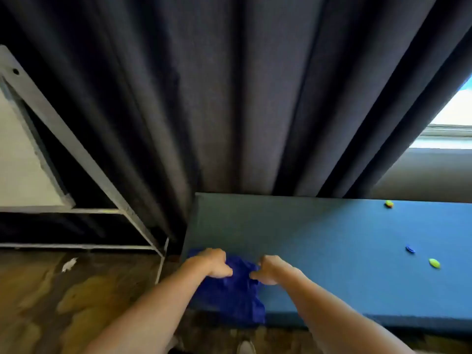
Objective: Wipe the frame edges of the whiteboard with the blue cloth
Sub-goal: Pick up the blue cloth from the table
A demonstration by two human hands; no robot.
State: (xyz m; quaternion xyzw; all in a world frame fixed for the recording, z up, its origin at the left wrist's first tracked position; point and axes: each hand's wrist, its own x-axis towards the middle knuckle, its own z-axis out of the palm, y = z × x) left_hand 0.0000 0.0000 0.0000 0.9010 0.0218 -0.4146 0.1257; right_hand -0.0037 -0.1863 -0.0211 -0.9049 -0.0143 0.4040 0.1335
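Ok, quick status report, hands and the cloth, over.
Left hand and right hand both gripping the blue cloth on the blue table. Whiteboard off to the left, frame not yet touched. Nothing between them but floor.

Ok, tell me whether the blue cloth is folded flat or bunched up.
Bunched up: the blue cloth lies crumpled on the blue table, gripped by both hands.

Heavy dark pleated curtain hangs behind; bright window shows at right; worn mottled brown floor lies below left
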